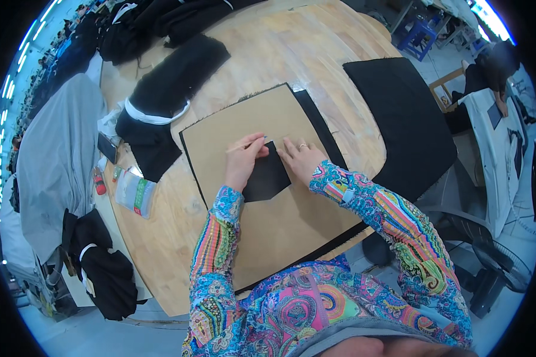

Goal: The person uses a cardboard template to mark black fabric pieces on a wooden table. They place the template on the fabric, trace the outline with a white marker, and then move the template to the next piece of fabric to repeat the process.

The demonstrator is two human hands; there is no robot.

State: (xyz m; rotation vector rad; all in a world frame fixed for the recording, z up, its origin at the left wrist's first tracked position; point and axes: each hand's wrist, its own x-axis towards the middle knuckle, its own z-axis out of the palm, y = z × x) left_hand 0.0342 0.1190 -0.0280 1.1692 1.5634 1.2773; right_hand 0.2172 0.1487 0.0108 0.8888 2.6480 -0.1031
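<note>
A tan card sheet (262, 229) lies on black fabric (315, 119), whose frayed edges show around it. Within the sheet is a dark pocket-shaped patch (269, 181); whether it is an opening or a piece on top, I cannot tell. My left hand (245, 157) is at the patch's upper left, finger and thumb pinched at its top edge on a small thin thing too tiny to name. My right hand (302, 157), wearing a ring, rests flat with fingers spread on the card, just right of the patch.
Black fabric (393, 113) hangs over the wooden table's (298, 41) right edge. A black bundle tied with white (173, 77) lies at the left, near a plastic packet (135, 193) and a red item (99, 181). A fan (488, 250) stands right; another person (497, 68) sits beyond.
</note>
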